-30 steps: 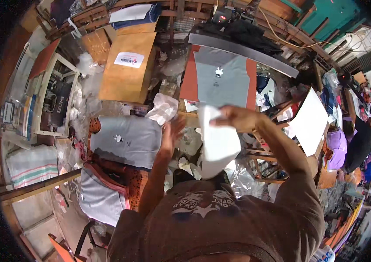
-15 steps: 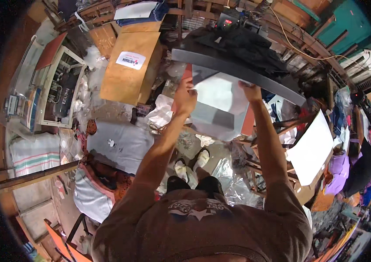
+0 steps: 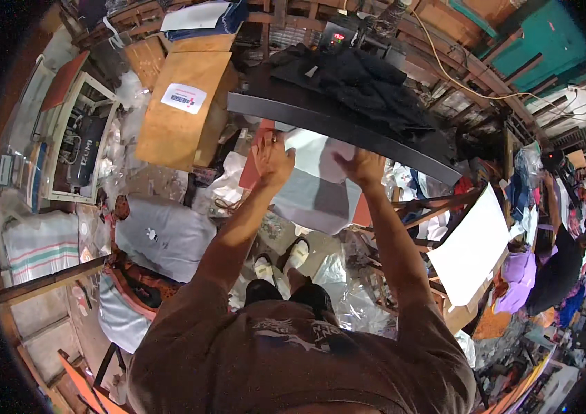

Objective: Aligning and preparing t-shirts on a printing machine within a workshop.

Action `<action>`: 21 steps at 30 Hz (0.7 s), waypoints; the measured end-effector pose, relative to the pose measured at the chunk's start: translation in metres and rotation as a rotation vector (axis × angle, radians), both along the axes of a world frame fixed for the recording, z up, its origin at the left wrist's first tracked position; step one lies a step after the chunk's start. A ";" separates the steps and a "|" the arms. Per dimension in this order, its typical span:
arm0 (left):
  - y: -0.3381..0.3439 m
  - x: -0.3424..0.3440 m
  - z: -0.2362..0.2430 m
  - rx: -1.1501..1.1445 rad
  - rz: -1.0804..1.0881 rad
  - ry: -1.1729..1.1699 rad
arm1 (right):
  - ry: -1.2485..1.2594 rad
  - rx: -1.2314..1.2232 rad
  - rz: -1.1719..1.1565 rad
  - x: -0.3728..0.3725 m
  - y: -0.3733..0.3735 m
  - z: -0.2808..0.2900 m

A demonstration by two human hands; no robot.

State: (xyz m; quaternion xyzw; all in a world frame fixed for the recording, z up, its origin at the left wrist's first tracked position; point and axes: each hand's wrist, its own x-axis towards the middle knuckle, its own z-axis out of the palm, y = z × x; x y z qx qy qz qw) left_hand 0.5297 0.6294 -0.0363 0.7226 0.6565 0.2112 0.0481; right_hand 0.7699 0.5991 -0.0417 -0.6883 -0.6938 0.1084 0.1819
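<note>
A light grey cloth (image 3: 306,203) lies over a red board (image 3: 255,169) that shows at both sides. Both of my hands rest on it, fingers stretched out and holding nothing. Toward the left edge lies my left hand (image 3: 273,164), its fingertips near the dark front edge above. My right hand (image 3: 364,168) is on the right part, thumb spread, and its fingertips are partly hidden under that edge. Over the far part of the cloth hangs the wide black plate of a heat press (image 3: 338,130), hiding what is under it. Black cloth (image 3: 369,93) is heaped on top.
A lit control box (image 3: 339,34) stands behind the plate. On the left are a wooden box (image 3: 182,127), folded grey cloth (image 3: 163,236) and an open-fronted cabinet (image 3: 82,148). A white sheet (image 3: 469,248) leans at the right; clear plastic (image 3: 331,286) covers floor below.
Both hands have gone from gripping the cloth's sides to lying flatter on it, the right one farther inward. The whole view has shifted, so things appear farther left.
</note>
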 end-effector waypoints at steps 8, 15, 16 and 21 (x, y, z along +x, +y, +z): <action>-0.017 -0.030 0.019 -0.055 -0.301 -0.028 | -0.115 -0.196 0.109 -0.038 -0.029 0.017; -0.026 -0.026 0.010 -0.108 -0.674 -0.128 | -0.161 -0.056 0.150 -0.008 -0.049 0.016; -0.028 -0.023 0.010 -0.108 -0.696 -0.151 | -0.213 0.016 0.152 -0.005 -0.052 0.023; -0.055 -0.013 0.036 -0.005 -0.748 -0.134 | 0.167 -0.420 0.138 0.011 -0.072 0.083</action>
